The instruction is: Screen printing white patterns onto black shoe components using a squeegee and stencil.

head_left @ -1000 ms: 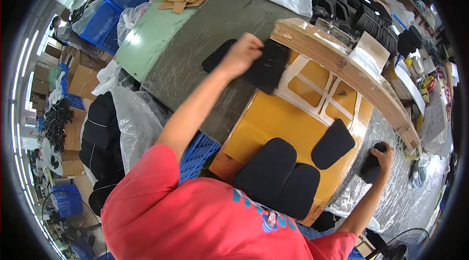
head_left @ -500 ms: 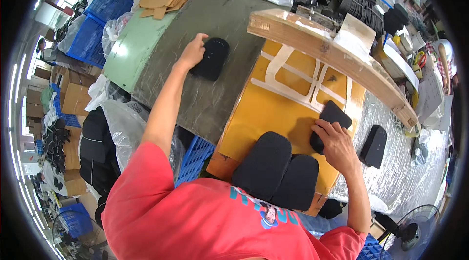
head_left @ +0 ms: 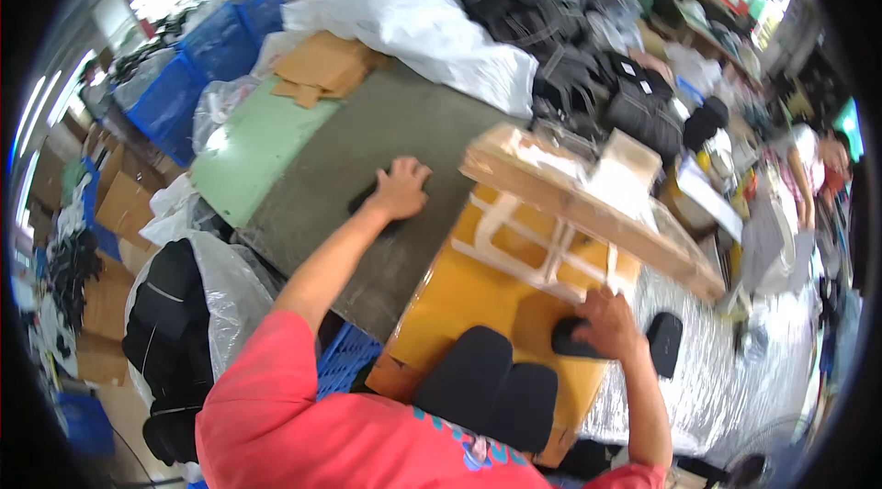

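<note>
My left hand (head_left: 401,188) is over a small black rounded pad (head_left: 366,199) on the dark grey board, its fingers spread and covering much of the pad. My right hand (head_left: 608,324) is at the right end of another small black pad (head_left: 571,339) on the yellow board (head_left: 441,296). Its fingers are bent and blurred, and whether they grip the pad is unclear. Two larger black pads, a left one (head_left: 462,374) and a right one (head_left: 525,406), lie side by side close to my body. A further small black pad (head_left: 664,342) rests on the silvery surface to the right.
A thick wooden beam (head_left: 588,204) crosses above the far part of the yellow board, over pale frame-shaped strips (head_left: 496,227). Brown cardboard pieces (head_left: 323,65) and white plastic sheeting (head_left: 413,16) lie at the back. Blue crates (head_left: 220,34) stand far left. Another person (head_left: 801,168) is at far right.
The view has tilted, shifting the scene downward. My left hand has moved from the pad's left edge to over it. The pad by my right hand now lies more crosswise.
</note>
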